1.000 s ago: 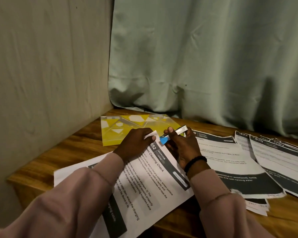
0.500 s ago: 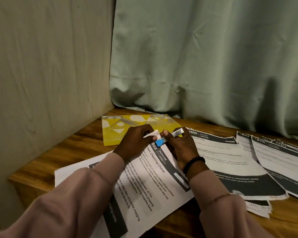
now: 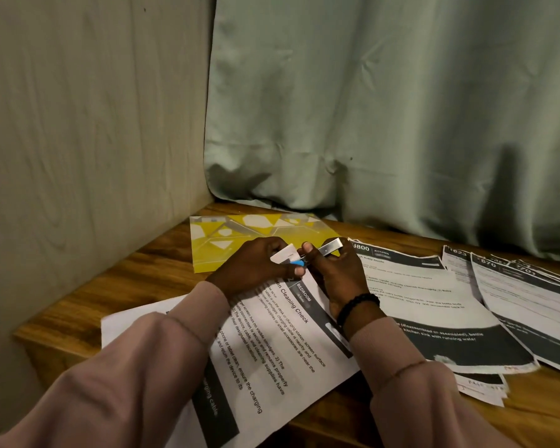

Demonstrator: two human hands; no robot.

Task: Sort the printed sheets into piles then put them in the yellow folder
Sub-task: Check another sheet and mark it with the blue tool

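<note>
So both hands are bunched together at the far corner of the sheet headed "Cleaning Check" (image 3: 272, 334), which lies at an angle on the wooden table (image 3: 88, 295) right in front of the person. The left hand (image 3: 256, 270) has its fingers curled down, pinching that top corner of the paper. The right hand (image 3: 333, 270) is closed around a small stapler (image 3: 324, 252), silver on the upper arm with a blue tip at the nose, and the nose sits right at the corner the left hand is pinching. Can't tell if the stapler is actually squeezed down or not.

From the hands, the yellow folder (image 3: 236, 234) is at about 11 o'clock, lying flat and closed near the corner where the wall (image 3: 88, 124) meets the green curtain (image 3: 385, 108). Out at 3 o'clock there's the sheet marked "3800 KITCHEN" (image 3: 434, 302), just beside the right wrist, with more paper poking out under its near edge. Further out at 3 o'clock sits another overlapping bunch of printed sheets (image 3: 530, 302). The right wrist has a black beaded bracelet (image 3: 356, 307), and both arms are in pinkish sleeves (image 3: 126, 367).
</note>
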